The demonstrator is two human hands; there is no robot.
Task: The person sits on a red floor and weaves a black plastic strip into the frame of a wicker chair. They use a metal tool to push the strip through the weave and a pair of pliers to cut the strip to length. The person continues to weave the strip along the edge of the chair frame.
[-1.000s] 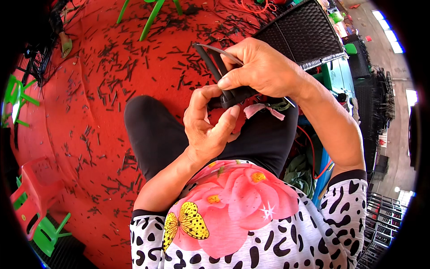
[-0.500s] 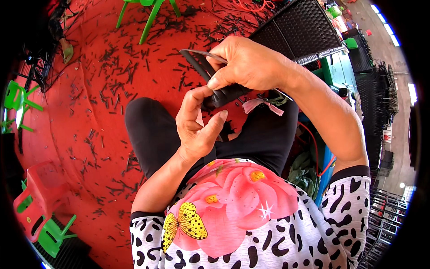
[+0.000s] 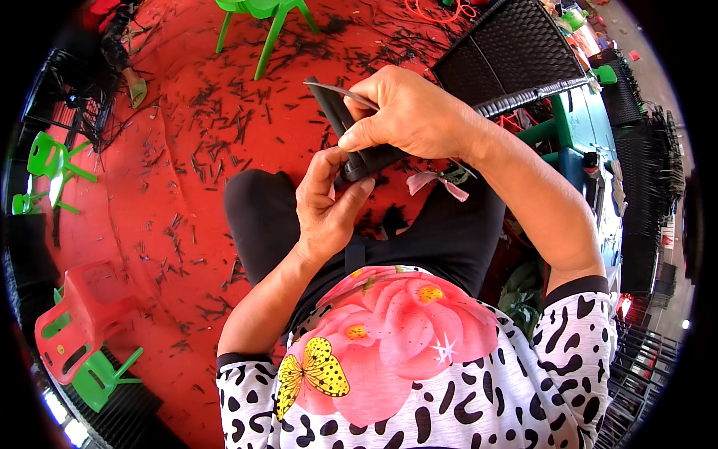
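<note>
Above my lap, my right hand [image 3: 415, 112] is closed round a flat black strip [image 3: 325, 85], whose free end sticks out to the left past the fingers. Under its thumb, a dark bar-like piece [image 3: 327, 105] slants down to a black rounded end [image 3: 354, 170]. My left hand [image 3: 327, 196] pinches that end between thumb and forefinger from below. The right palm and fingers hide much of the black piece. Just right of it, a pink ribbon-like scrap [image 3: 437, 183] hangs near my right knee.
Black offcuts [image 3: 213, 161] litter the red floor [image 3: 164, 217]. A dark woven panel [image 3: 508, 56] leans at upper right, beside a teal table [image 3: 580, 123]. Green stools [image 3: 265, 9] and a red plastic chair [image 3: 78, 322] stand about. Another person's foot [image 3: 137, 88] shows at upper left.
The surroundings have shifted slightly right in view. My right thumb has moved a little left along the black piece, and my left thumb has come up closer against its end.
</note>
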